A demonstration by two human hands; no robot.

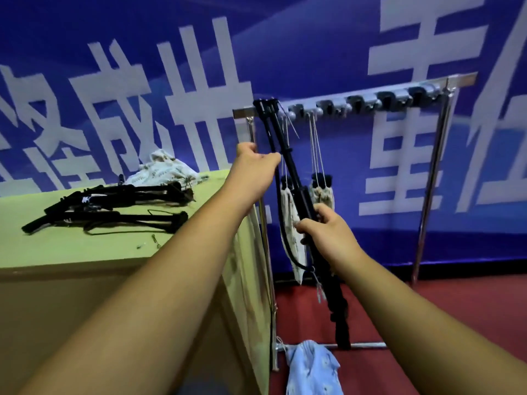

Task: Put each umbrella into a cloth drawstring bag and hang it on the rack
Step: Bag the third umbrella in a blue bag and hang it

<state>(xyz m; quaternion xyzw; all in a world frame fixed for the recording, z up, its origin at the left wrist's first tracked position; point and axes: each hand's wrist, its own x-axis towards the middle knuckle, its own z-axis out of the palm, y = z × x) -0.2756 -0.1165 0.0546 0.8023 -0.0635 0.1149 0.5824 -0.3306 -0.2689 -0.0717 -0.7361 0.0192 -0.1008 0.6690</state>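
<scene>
A long black folded umbrella slants from the rack's top rail down toward the floor. My right hand grips its shaft at mid-length. My left hand is raised by the rack's left post, its fingertips pinching the umbrella's thin black outer strip beside a white drawstring. Behind the umbrella, a pale patterned cloth bag hangs from a hook by its drawstring. A second filled bag hangs to its right. Two more black umbrellas lie on the green table.
A heap of patterned cloth bags lies at the table's far edge. A light blue bag hangs at the rack's bottom bar over the red floor. Several free hooks line the rail to the right. A blue banner covers the wall behind.
</scene>
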